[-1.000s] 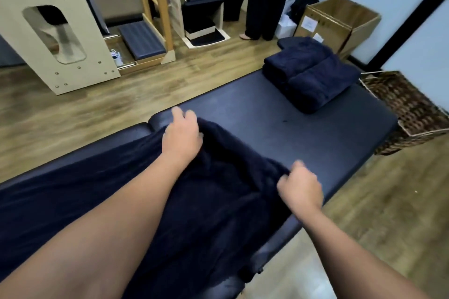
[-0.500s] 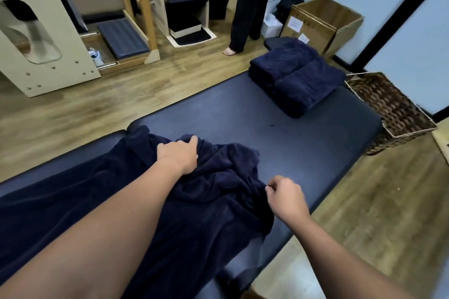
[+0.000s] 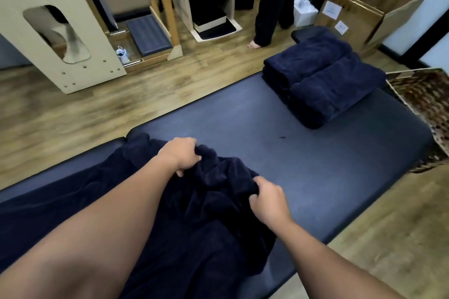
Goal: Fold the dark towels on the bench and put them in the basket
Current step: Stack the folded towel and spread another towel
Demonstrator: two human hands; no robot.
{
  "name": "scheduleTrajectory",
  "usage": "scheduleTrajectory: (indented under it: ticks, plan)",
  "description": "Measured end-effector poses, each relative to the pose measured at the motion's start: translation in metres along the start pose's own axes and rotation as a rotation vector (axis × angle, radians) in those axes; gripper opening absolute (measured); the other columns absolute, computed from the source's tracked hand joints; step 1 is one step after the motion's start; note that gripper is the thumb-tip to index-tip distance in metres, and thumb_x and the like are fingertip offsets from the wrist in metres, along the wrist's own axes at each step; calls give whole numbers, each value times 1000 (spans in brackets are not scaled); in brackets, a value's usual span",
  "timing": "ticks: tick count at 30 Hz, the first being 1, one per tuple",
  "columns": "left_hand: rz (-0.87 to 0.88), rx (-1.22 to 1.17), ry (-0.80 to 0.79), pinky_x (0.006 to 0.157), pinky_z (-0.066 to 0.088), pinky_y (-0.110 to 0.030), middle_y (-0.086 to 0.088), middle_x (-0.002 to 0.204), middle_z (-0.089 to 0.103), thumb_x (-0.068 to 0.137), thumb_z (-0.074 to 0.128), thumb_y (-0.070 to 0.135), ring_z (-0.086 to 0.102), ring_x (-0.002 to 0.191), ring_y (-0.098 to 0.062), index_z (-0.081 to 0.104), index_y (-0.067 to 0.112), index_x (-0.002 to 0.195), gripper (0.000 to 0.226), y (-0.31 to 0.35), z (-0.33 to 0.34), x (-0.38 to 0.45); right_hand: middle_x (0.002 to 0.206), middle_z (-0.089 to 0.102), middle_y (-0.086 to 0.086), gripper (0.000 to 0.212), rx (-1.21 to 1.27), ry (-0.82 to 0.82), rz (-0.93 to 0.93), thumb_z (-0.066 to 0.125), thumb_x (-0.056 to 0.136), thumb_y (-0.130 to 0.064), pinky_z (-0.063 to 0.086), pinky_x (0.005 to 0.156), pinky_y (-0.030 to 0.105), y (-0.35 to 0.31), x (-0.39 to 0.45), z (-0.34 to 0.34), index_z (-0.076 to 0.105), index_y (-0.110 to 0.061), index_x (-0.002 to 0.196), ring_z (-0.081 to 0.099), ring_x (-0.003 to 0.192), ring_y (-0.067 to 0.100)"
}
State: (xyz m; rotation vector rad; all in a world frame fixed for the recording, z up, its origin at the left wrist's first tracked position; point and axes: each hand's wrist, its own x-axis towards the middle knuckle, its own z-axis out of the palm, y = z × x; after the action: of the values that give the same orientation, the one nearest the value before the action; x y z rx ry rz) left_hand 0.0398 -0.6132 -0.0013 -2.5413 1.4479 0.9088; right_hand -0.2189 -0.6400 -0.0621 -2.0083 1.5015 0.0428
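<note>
Under both hands lies one unfolded dark towel (image 3: 194, 213), bunched on the near end of the bench (image 3: 243, 109). The left hand (image 3: 181, 154) grips a fistful at its far edge, fingers curled into the cloth; the right hand (image 3: 268, 201) pinches a fold at the near edge — likely gathering two corners to start a fold. Beyond the right hand sit two folded towels (image 3: 323, 77), stacked side by side, probably staged for the one wicker basket (image 3: 422, 94) just past them — off the bench's end.

Even, soft indoor light; slight motion blur; wide-angle bending at edges; basket (image 3: 422, 104) smeared.
</note>
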Motion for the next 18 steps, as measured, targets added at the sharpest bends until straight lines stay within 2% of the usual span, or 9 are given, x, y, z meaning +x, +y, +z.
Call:
scheduleTrajectory:
  ticks: [2, 3, 6, 8, 10, 12, 13, 16, 18]
  plan:
    - [106, -144, 159, 76, 52, -34, -2, 84, 67, 93, 64, 23, 71, 75, -28, 51, 17, 92, 14, 18, -11, 13, 104, 70, 12, 28, 4, 148, 78, 51, 75, -8, 51, 82, 40, 15, 3, -22, 65, -16, 99, 62, 101, 38]
    - [179, -242, 247, 74, 46, -33, -3, 86, 64, 92, 65, 17, 66, 82, -28, 48, 16, 90, 17, 30, -18, 18, 105, 69, 13, 26, 30, 232, 145, 53, 77, -8, 51, 83, 40, 25, 4, -37, 66, -15, 98, 62, 101, 39]
    - [388, -508, 467, 66, 38, -24, -5, 85, 60, 91, 68, 15, 50, 76, -20, 44, 18, 88, 24, 68, -34, 23, 116, 67, 16, 33, 153, 511, 352, 56, 82, -10, 49, 89, 42, 58, 1, -88, 66, -17, 113, 61, 106, 40]
    - [386, -564, 507, 70, 41, -26, -5, 92, 62, 90, 68, 24, 55, 83, -21, 48, 24, 90, 20, 81, -31, 28, 114, 68, 18, 37, 194, 616, 406, 57, 80, -9, 48, 87, 42, 76, -10, -107, 62, -19, 116, 61, 105, 41]
    - [305, -375, 327, 87, 48, -37, -9, 113, 67, 91, 67, 31, 61, 104, -29, 58, 25, 111, 23, 79, -16, 37, 106, 69, 21, 40, 148, 566, 401, 58, 77, -8, 48, 81, 42, 86, -24, -105, 60, -20, 115, 62, 99, 43]
    - [234, -95, 47, 101, 48, -40, -9, 136, 61, 90, 66, 38, 57, 122, -31, 52, 21, 137, 52, 70, 3, 41, 101, 70, 21, 39, 32, 415, 363, 61, 77, -14, 51, 79, 41, 93, -38, -85, 62, -24, 114, 64, 96, 43]
    - [202, -12, -23, 102, 48, -42, -8, 140, 58, 90, 65, 41, 56, 124, -30, 48, 20, 142, 58, 66, 11, 42, 99, 71, 17, 35, -15, 331, 335, 62, 78, -20, 52, 78, 39, 95, -43, -75, 64, -26, 113, 65, 96, 41]
    - [179, 23, -78, 100, 50, -44, -6, 136, 59, 91, 62, 42, 57, 122, -29, 49, 21, 141, 55, 58, 26, 42, 77, 69, -1, 16, -6, 236, 299, 58, 85, -39, 52, 67, 35, 95, -44, -59, 64, -26, 90, 66, 83, 32]
    - [178, 59, -101, 102, 48, -44, -8, 136, 58, 92, 61, 43, 55, 124, -29, 50, 22, 139, 53, 57, 33, 44, 67, 61, -6, 26, 26, 285, 321, 56, 92, -42, 43, 61, 33, 93, -32, -60, 60, -21, 77, 62, 75, 29]
